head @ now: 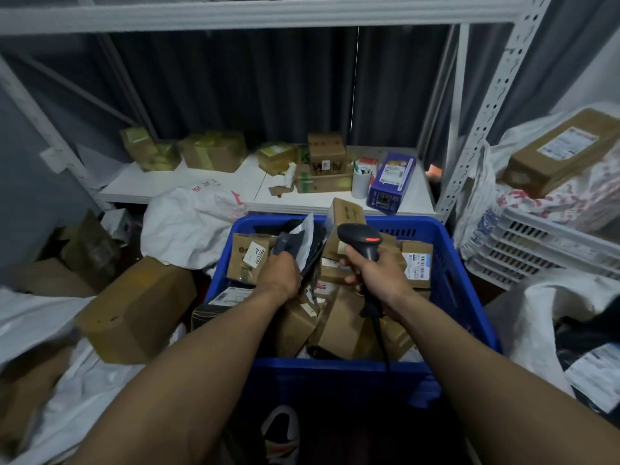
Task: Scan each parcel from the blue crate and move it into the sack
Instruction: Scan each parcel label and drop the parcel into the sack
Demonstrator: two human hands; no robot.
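Blue crate, brown cardboard parcels, black scanner, red-printed white sack.

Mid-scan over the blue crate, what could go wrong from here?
1. The left hand pinches the dark poly mailer by one edge; it hangs floppy, so its label may not face the scanner in the right hand.
2. The scanner cable trails among cardboard parcels in the blue crate and could snag.
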